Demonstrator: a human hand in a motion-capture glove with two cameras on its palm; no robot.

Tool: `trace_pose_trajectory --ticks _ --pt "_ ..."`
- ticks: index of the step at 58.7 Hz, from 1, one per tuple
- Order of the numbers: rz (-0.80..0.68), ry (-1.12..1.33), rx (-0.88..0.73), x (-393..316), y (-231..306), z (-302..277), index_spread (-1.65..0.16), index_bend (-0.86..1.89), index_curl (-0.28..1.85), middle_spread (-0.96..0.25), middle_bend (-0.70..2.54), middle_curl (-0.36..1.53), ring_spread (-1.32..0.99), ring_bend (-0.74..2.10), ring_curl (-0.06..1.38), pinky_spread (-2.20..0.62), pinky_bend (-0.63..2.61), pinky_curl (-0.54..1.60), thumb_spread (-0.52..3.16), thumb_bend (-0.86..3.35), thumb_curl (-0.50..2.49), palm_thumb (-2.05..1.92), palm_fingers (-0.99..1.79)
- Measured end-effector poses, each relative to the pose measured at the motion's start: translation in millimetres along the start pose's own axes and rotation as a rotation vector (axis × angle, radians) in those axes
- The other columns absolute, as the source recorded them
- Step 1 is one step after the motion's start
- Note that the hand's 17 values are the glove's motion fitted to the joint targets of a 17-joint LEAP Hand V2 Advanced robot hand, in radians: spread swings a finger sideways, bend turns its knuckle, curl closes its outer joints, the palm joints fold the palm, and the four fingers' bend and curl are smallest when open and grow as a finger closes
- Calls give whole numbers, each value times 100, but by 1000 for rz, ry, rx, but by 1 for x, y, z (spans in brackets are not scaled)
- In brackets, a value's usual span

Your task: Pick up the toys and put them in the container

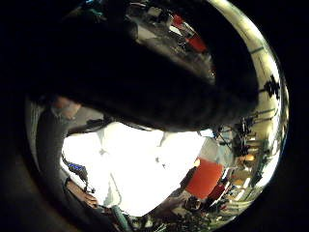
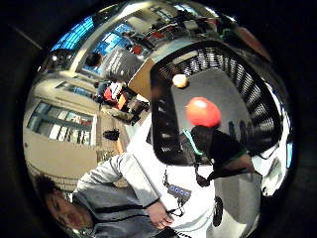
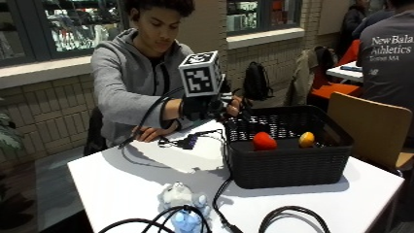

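Hovering over the near rim of the black basket (image 3: 288,165), the gloved right hand (image 3: 204,108) seemed to be between toys: a red toy (image 3: 264,141) and an orange ball (image 3: 306,139) already lay inside, well apart. Whether its fingers were curled or straight, I could not tell; the cube and cables covered them. Two soft toys, a grey one (image 3: 176,193) and a blue one (image 3: 186,219), waited on the white worktop (image 3: 123,179) near the front edge, so the next move probably called for a reach back across. The blue toy was partly cut off by the frame.
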State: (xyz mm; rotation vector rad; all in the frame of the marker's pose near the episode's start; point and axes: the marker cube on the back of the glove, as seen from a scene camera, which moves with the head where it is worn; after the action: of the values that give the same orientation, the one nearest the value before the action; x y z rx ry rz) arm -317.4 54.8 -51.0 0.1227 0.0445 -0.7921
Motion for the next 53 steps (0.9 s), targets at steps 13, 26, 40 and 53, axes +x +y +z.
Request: trace_pose_trajectory --ticks 13,26,40,53 --pt "189 58 -61 106 58 14 -31 18 71 -7 23 83 -12 43 46 4 88 35 140 -1 47 19 7" --pt "315 37 -165 157 102 59 -30 15 62 -3 24 77 -12 43 46 5 84 34 141 -1 41 20 9" --pt "438 65 -308 173 112 118 -31 9 46 2 12 65 -7 36 43 5 108 39 128 -3 37 15 -16" --pt "626 92 -214 176 107 134 -33 40 49 5 12 50 1 17 34 3 110 39 138 10 38 33 3"
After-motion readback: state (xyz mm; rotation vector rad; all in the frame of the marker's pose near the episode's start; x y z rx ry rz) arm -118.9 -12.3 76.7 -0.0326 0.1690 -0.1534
